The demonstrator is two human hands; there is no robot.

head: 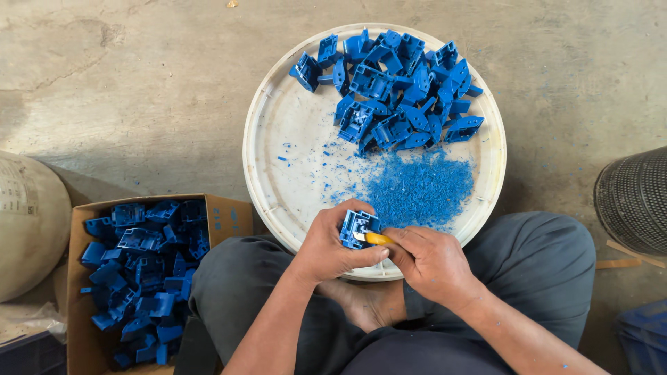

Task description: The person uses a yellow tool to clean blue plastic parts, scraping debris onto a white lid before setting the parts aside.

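My left hand [332,244] grips a small blue plastic part [356,226] over the near edge of a round white tray [278,132]. My right hand [431,260] holds a yellow-handled knife [375,239] with its blade against the part. On the tray's far side lies a heap of several blue plastic parts [396,90]. A patch of blue shavings [417,187] covers the tray just beyond my hands.
A cardboard box [222,212] filled with blue parts [142,271] stands at my left knee. A pale round container [28,222] is at far left. A dark mesh cylinder [633,201] is at right, a blue crate [643,333] at lower right. Concrete floor surrounds everything.
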